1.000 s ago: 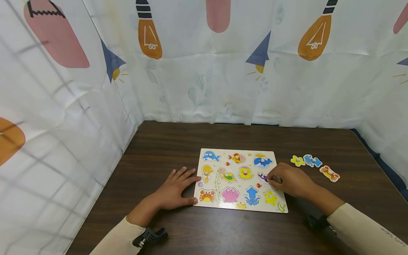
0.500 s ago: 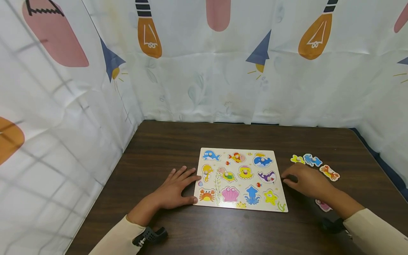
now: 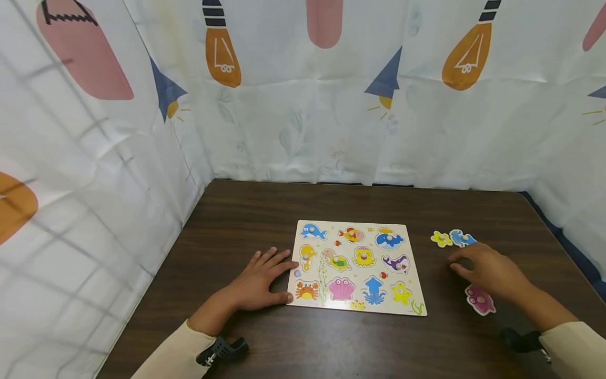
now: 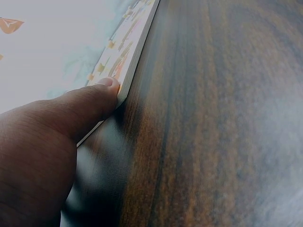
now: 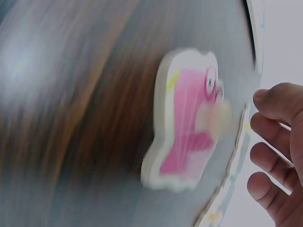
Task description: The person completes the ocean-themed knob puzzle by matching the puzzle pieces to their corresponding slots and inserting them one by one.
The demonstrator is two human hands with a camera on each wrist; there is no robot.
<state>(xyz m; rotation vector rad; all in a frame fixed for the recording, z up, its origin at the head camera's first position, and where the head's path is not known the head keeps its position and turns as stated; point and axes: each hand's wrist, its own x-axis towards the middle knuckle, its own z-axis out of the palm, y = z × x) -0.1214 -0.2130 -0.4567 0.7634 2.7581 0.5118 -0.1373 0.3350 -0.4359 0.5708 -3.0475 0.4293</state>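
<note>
A wooden peg puzzle board (image 3: 326, 308) with sea animals lies flat on the table. My left hand (image 3: 262, 281) is spread on the table, thumb and index fingertip on the board's left edge. In the left wrist view the thumb (image 4: 90, 101) presses on the board's corner. Right of the board my right hand (image 3: 490, 271) hovers with fingers loosely bent and nothing in them. A pink fish piece (image 5: 189, 118) with a round knob lies near it. Beyond the hand are a yellow starfish piece (image 3: 441, 239) and a blue piece (image 3: 460, 238), partly covered by the fingers. A purple whale piece (image 3: 396, 264) sits in the board.
The dark wooden table (image 3: 360, 345) reaches back to a white patterned curtain (image 3: 303, 131), which also hangs along the left and right sides. Each wrist bears a black strap-on device, the left one (image 3: 222, 351) close over the table's front.
My right hand has moved right, away from the purple whale piece, which stays in the board. The pink fish piece has come into view; the crab piece is now hidden. My left hand stays put.
</note>
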